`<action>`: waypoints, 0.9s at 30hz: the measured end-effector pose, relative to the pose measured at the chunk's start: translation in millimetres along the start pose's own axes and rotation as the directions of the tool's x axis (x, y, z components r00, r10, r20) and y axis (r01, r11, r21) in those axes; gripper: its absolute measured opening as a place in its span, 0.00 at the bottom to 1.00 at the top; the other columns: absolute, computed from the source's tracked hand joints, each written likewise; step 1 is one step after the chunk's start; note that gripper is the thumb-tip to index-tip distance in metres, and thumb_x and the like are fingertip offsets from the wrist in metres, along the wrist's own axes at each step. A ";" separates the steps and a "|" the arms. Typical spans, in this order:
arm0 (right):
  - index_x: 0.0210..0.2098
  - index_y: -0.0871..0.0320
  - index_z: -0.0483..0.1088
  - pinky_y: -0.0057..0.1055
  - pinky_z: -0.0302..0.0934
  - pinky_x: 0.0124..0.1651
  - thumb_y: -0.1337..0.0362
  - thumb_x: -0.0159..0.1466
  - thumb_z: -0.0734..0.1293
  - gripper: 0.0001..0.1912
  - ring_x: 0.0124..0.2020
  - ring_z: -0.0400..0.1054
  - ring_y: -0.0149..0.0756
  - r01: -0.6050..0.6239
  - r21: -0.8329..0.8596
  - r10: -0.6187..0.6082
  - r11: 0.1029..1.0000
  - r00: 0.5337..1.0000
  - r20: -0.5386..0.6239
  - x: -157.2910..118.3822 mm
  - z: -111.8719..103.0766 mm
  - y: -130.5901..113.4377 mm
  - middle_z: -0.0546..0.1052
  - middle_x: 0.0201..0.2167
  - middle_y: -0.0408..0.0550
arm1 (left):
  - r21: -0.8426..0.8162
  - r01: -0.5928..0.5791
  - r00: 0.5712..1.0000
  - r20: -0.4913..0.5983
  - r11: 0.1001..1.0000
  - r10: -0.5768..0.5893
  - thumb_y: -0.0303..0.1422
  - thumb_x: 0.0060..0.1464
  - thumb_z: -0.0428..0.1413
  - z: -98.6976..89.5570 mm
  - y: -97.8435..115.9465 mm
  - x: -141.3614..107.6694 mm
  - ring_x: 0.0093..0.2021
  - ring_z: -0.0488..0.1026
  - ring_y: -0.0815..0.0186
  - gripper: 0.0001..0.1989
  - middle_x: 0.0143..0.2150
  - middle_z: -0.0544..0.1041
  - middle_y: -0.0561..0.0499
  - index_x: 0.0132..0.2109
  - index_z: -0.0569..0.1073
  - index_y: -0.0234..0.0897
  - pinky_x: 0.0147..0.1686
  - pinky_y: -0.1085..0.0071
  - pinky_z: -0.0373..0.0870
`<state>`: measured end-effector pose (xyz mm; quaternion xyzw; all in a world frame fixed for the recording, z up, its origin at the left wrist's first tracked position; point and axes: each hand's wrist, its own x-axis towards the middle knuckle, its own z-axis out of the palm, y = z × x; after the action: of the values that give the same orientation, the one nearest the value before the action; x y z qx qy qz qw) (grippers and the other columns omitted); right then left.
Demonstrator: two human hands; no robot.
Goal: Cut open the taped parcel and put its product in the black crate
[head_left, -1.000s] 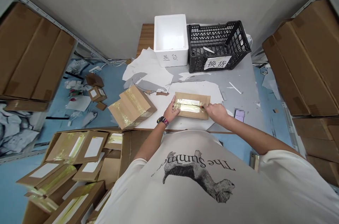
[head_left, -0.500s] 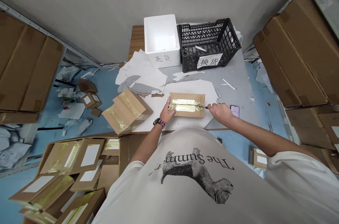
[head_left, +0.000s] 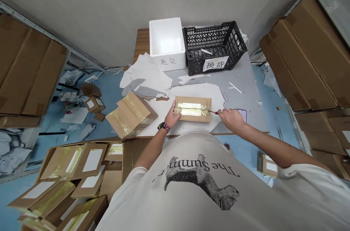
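A small cardboard box (head_left: 193, 118) with yellowish clear tape and a white label lies flat on the table. My left hand (head_left: 172, 115) grips its left end, thumb over the top and fingers along the side. In my right hand (head_left: 231, 118) is a screwdriver (head_left: 214, 112) with a red-marked handle, fingers closed round it. Its thin dark shaft points left and its tip is at the taped right end of the box. Most of the handle is hidden in my fist. A phone (head_left: 242, 115) lies just behind my right hand.
A bigger taped carton (head_left: 131, 114) sits tilted on the left. Behind stand a white foam box (head_left: 168, 61) and a black plastic crate (head_left: 195, 64). Torn white sheets (head_left: 147, 70) cover part of the table (head_left: 240, 74). A large carton full of parcels (head_left: 91, 160) stands lower left.
My right hand has moved a little to the right, away from the box, so more of the screwdriver's shaft shows. My left hand and the box stay in place.
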<state>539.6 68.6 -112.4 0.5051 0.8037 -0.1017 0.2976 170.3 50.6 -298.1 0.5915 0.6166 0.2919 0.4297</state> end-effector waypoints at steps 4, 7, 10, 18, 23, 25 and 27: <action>0.62 0.62 0.78 0.41 0.69 0.52 0.74 0.78 0.61 0.19 0.54 0.86 0.57 -0.083 0.056 0.082 0.995 0.997 0.010 -6.9 -2.2 14.3 0.87 0.52 0.69 | 0.114 0.011 0.998 -0.055 0.993 -0.005 0.40 0.65 0.62 -2.7 14.0 -1.7 0.76 0.69 0.43 0.53 0.81 0.71 0.36 0.90 0.50 0.40 0.76 0.44 0.68; 0.63 0.56 0.78 0.40 0.68 0.51 0.64 0.83 0.60 0.18 0.52 0.85 0.56 -0.148 0.192 0.157 0.970 0.987 -0.028 -5.4 -2.3 27.9 0.88 0.51 0.64 | 0.294 -0.006 0.985 -0.165 0.956 0.057 0.39 0.64 0.63 -1.7 25.7 -6.3 0.83 0.58 0.37 0.48 0.84 0.65 0.34 0.87 0.61 0.39 0.83 0.38 0.53; 0.68 0.51 0.76 0.38 0.67 0.48 0.56 0.85 0.59 0.20 0.52 0.84 0.54 -0.153 0.385 0.204 0.910 0.974 -0.095 12.4 4.3 26.4 0.88 0.53 0.58 | 0.388 -0.100 0.981 -0.113 0.916 0.155 0.38 0.68 0.61 4.9 39.3 -9.3 0.80 0.63 0.38 0.33 0.79 0.72 0.36 0.78 0.75 0.42 0.83 0.39 0.52; 0.80 0.49 0.65 0.38 0.69 0.54 0.46 0.77 0.73 0.38 0.60 0.82 0.55 -0.148 0.592 0.302 0.793 0.938 -0.170 95.8 33.5 -12.0 0.85 0.64 0.59 | 0.487 -0.345 0.935 0.254 0.803 0.248 0.44 0.71 0.63 36.9 81.0 3.6 0.74 0.70 0.40 0.29 0.73 0.77 0.38 0.74 0.77 0.46 0.77 0.43 0.59; 0.77 0.50 0.67 0.37 0.69 0.53 0.50 0.71 0.77 0.39 0.59 0.83 0.55 -0.205 0.652 0.345 0.730 0.934 -0.092 114.1 33.8 -13.4 0.87 0.60 0.57 | 0.567 -0.307 0.942 0.293 0.764 0.161 0.53 0.66 0.68 43.5 87.6 17.5 0.68 0.71 0.38 0.34 0.68 0.77 0.37 0.73 0.79 0.46 0.72 0.42 0.61; 0.73 0.50 0.70 0.36 0.69 0.50 0.52 0.69 0.78 0.36 0.57 0.83 0.54 -0.219 0.670 0.352 0.710 0.933 -0.068 119.1 31.9 -14.6 0.87 0.58 0.56 | 0.582 -0.302 0.940 0.313 0.755 0.135 0.57 0.63 0.71 45.9 87.5 26.0 0.66 0.71 0.38 0.36 0.65 0.77 0.37 0.70 0.80 0.46 0.71 0.42 0.61; 0.69 0.50 0.71 0.35 0.69 0.48 0.55 0.67 0.79 0.34 0.55 0.84 0.53 -0.230 0.684 0.360 0.693 0.932 -0.051 124.6 31.2 -16.5 0.87 0.57 0.56 | 0.583 -0.289 0.941 0.320 0.759 0.113 0.60 0.57 0.74 49.6 88.0 33.4 0.66 0.71 0.38 0.39 0.64 0.77 0.38 0.67 0.80 0.46 0.70 0.43 0.62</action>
<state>497.9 140.0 -212.0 0.7074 0.6451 -0.2867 0.0353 258.1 87.4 -250.7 0.7966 0.5471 0.0350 0.2547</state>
